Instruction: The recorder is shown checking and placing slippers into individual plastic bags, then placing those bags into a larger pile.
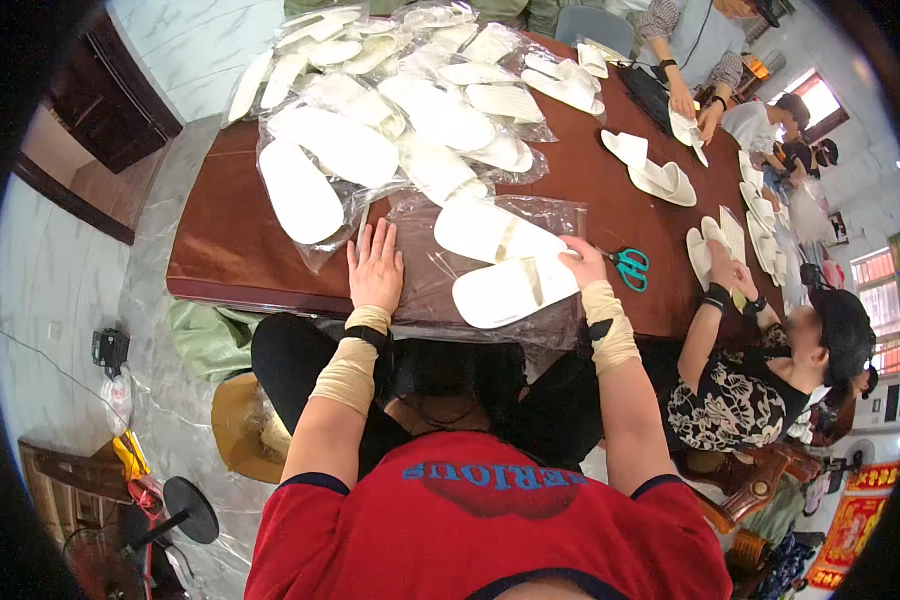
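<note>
White slippers [505, 260] lie as a pair inside a clear plastic bag [425, 270] at the near edge of the brown worktop [590, 180], straight ahead of the person. Both forearms come up from the near side, each wrapped in a tan wrist band.

The left hand [375, 268] rests palm down on the left part of the bag, fingers stretched out and spread; its grip is wide and flat, closing on nothing. The right hand [585, 262] reaches to the right end of the nearer slipper, wrist bent inward; its fingertips touch the slipper's edge through or at the bag, but I cannot tell whether the grip is pinched or loose.

Teal-handled scissors [629, 267] lie just right of the right hand. Farther away, a heap of bagged slippers [390, 110] covers the far left of the worktop. Loose slippers [655, 170] sit at the far right. On the right, another person [740, 380] in a patterned top handles slippers at the worktop's edge.
</note>
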Demonstrator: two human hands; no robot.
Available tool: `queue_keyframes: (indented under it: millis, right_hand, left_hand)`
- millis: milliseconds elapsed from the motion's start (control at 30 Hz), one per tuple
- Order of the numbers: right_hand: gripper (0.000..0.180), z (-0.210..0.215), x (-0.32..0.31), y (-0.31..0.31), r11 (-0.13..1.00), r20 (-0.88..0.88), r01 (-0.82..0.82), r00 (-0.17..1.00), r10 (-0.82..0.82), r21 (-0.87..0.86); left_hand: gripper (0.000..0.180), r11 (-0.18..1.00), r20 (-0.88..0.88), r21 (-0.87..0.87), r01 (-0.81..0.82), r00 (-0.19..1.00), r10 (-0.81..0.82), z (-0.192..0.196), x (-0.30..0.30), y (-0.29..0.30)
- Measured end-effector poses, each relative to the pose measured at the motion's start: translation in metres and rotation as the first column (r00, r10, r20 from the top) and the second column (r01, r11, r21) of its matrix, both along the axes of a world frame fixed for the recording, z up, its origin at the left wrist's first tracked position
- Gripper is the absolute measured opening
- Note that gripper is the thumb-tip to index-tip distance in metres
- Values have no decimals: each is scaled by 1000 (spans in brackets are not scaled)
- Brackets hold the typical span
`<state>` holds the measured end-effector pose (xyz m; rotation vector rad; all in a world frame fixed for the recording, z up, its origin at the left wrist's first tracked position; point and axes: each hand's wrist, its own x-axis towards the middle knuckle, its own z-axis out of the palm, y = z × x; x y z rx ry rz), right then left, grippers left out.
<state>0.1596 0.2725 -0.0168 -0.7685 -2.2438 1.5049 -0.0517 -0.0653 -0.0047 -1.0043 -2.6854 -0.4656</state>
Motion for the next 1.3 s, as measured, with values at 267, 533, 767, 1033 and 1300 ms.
queue_keyframes:
  millis: [267,533,767,1033,1300]
  right_hand:
    - [33,12,-9,-3,970,-45,90,996,-82,227]
    - [30,28,56,66,639,137,435,750,-647,635]
    - [42,45,48,48,670,500,53,623,-601,740]
    - [53,73,63,45,671,658,-290,644,-391,682]
    - [60,75,85,75,935,564,172,759,-326,309]
  left_hand:
    - [46,980,100,199,25,994,-46,-3,-17,-23]
    - [25,770,72,397,499,820,-568,76,39,-5]
    - [28,747,112,313,586,758,-642,49,69,24]
    - [5,765,70,115,634,763,-643,52,48,21]
    - [7,673,42,252,696,687,-726,65,10,22]
